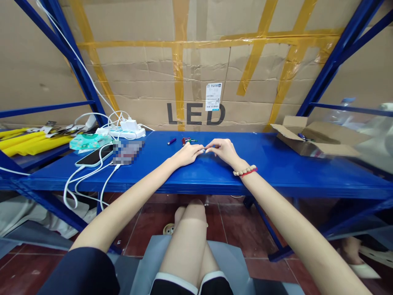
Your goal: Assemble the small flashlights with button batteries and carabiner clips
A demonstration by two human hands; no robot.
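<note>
Over the middle of the blue table (258, 164), my left hand (187, 154) and my right hand (224, 149) meet at the fingertips. A tiny blue item (204, 150) shows between them, too small to name. Both hands are closed in a pinch around it. Just behind my left hand lie small red and green pieces (189, 141), partly hidden by the fingers. A short purple-blue cylinder (171, 141) rests on the table to their left. A beaded bracelet and a red cord circle my right wrist.
Phones (95, 155) with white cables lie at the left, near a power strip (127, 131) and a teal pack (90, 141). An open cardboard box (319, 137) stands at the right. Behind is a large taped carton (138, 82); blue posts rise at both sides.
</note>
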